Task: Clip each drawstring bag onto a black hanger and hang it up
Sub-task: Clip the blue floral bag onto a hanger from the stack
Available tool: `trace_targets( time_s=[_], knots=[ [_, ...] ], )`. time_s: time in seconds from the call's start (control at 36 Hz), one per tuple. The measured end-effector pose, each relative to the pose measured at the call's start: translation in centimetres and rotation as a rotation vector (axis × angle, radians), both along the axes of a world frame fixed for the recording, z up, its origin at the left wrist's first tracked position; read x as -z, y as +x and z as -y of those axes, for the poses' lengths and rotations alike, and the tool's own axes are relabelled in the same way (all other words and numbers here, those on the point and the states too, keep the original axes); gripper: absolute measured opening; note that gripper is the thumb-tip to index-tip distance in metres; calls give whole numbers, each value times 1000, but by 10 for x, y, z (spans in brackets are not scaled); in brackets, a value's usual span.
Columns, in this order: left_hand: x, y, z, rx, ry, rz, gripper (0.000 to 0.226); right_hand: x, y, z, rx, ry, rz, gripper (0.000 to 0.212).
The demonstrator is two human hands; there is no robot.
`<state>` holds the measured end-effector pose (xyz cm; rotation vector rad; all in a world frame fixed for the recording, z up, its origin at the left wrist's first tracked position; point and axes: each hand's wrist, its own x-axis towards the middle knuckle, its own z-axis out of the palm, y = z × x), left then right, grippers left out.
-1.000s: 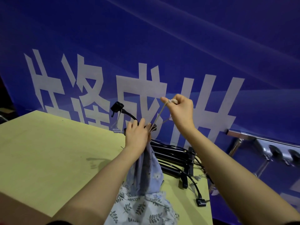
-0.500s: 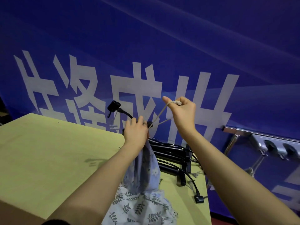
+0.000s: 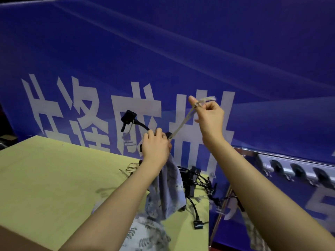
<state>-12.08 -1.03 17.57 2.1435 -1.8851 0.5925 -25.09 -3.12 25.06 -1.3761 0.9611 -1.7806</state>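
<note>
large white chinese characters, cut off below, run across the blue banner (image 3: 181,51). the left hand (image 3: 155,147) has its grip clamped on the bag (image 3: 165,185) and hanger (image 3: 129,117) above the worktop (image 3: 45,178), bag hanging mouth-up. the right hand (image 3: 210,116) pinches the drawstring (image 3: 183,122), taut, slanting up-right.

bag (image 3: 166,185): grey-blue, leaf print | hanger (image 3: 129,117): black | table (image 3: 54,178): pale yellow | banner (image 3: 163,51): blue, white lettering
</note>
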Motion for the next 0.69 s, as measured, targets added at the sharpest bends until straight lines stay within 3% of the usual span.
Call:
trace_targets(
  time_s=[0.08,0.22,0.42,0.61,0.69],
  knots=[
    [-5,-34,-7,-11,-2,2,41,-9,-33,-12,-31,73,-71,40],
    [-7,-95,-19,-26,-19,-8,38,-12,-93,-28,-206,139,97,21],
    [3,-170,-35,-63,24,-28,41,-9,-166,-48,-477,179,208,21],
    [34,-231,-53,-40,244,-91,70,35,-216,-47,-463,221,-103,20],
    [45,-254,-58,38,314,-135,71,63,-235,-42,-475,269,-234,23]
  ],
)
